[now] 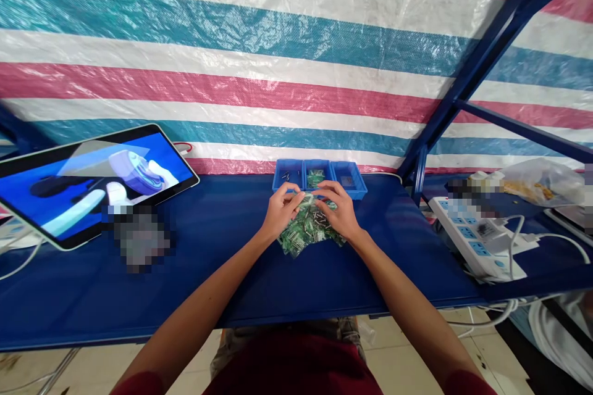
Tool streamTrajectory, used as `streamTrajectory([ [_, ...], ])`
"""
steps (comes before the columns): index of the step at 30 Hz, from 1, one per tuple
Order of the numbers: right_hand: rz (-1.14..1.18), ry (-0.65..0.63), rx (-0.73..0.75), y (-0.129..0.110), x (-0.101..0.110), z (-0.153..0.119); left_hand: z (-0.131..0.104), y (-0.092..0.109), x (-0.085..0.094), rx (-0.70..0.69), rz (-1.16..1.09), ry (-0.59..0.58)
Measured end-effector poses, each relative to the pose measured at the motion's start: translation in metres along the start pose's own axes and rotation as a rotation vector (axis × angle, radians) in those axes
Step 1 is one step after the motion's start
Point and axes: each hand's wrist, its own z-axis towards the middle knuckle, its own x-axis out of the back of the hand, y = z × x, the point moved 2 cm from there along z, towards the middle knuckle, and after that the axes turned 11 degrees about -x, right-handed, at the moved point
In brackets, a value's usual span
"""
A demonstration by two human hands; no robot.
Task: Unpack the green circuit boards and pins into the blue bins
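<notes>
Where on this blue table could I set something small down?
Bare tabletop shows between the blurred item beside the screen and the left forearm; between the right forearm and the power strip; and between the forearms, this side of the green packets. The middle is crowded: left hand, right hand, packets, blue bins.

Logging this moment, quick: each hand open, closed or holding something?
Left hand: curled over the green packets; whether it grips one cannot be told.
Right hand: also curled over them; its grip cannot be told either.
</notes>
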Motion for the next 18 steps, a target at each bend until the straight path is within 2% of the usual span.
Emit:
streamTrajectory([
  [6,-0.049,0.027,-0.063,-0.0018,0.0019,0.0011,-0.0003,0.0028,-0.0009,-0.075,0.028,-0.126],
  [12,0.008,0.007,-0.156,0.0011,-0.0039,-0.0022,0.0006,0.001,0.0029,-0.177,0.361,-0.035],
  [15,0.045,0.005,-0.198,0.0022,-0.0037,-0.0037,-0.0008,-0.0006,0.0054,-0.142,0.374,-0.005],
  [18,0.051,-0.007,-0.161,-0.0004,-0.0011,-0.0036,-0.0024,-0.0004,0.0063,-0.12,0.327,0.009],
])
